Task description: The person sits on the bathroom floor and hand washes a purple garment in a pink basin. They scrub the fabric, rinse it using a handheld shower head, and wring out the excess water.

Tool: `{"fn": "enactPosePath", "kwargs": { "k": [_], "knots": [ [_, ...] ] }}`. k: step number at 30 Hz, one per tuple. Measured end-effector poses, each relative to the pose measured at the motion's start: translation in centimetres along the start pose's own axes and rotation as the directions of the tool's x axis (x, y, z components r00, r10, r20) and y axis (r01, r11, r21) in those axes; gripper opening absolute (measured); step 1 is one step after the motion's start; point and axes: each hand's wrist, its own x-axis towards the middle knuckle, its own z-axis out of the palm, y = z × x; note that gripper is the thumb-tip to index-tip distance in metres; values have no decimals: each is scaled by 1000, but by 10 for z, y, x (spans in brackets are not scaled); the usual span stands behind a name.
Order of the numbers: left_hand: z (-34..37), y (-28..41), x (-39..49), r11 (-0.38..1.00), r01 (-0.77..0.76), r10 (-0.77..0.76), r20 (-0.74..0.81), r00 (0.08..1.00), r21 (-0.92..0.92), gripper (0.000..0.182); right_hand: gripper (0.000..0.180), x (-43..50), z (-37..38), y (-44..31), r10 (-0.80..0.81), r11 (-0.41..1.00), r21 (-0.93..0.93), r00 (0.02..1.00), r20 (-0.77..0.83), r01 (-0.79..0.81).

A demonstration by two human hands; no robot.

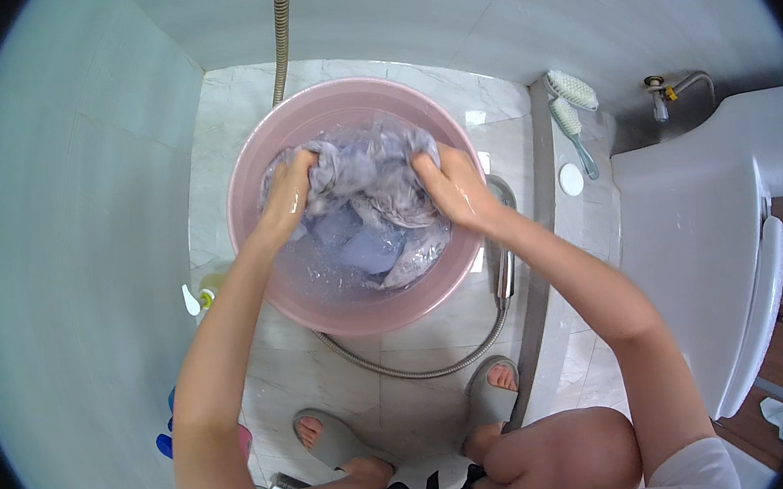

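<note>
A round pink plastic basin (371, 318) stands on the tiled floor, holding water and wet cloth. My left hand (289, 192) grips one side of a wet grey patterned garment (363, 176) near the basin's left wall. The other side of that garment is bunched in my right hand (451, 184), by the basin's right wall. Between my hands the cloth is partly blurred, low over or in the water. Below it, pale blue-violet cloth (372, 248) lies in the water, beside a light patterned piece of fabric (416, 262).
A chrome handheld shower head (507, 272) lies right of the basin, its metal hose (412, 373) curving in front. Two scrubbing brushes (574, 126) and a white round lid-like disc (571, 180) rest on the raised ledge. A pump bottle (207, 297) stands left; a toilet (689, 213) is right.
</note>
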Motion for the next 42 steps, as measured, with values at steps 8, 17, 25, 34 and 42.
{"fn": "enactPosePath", "kwargs": {
  "k": [8,17,25,34,42],
  "knots": [
    [47,-55,-15,291,-360,519,170,837,886,76,84,-15,95,13,28,771,-618,978,-208,-153],
    [44,-52,58,429,-134,174,64,983,893,43,23,85,62,51,-118,587,-799,990,76,131],
    [39,-47,80,424,-61,225,-39,974,904,53,41,90,77,35,63,837,-537,994,-90,-101],
    [-13,28,2,350,-257,-81,303,950,901,31,40,-7,-15,2,-57,918,-391,998,37,67],
    [-57,207,-149,717,-682,688,11,726,144,30,31,-154,-88,-195,-176,970,25,769,-614,242]
  ]
}}
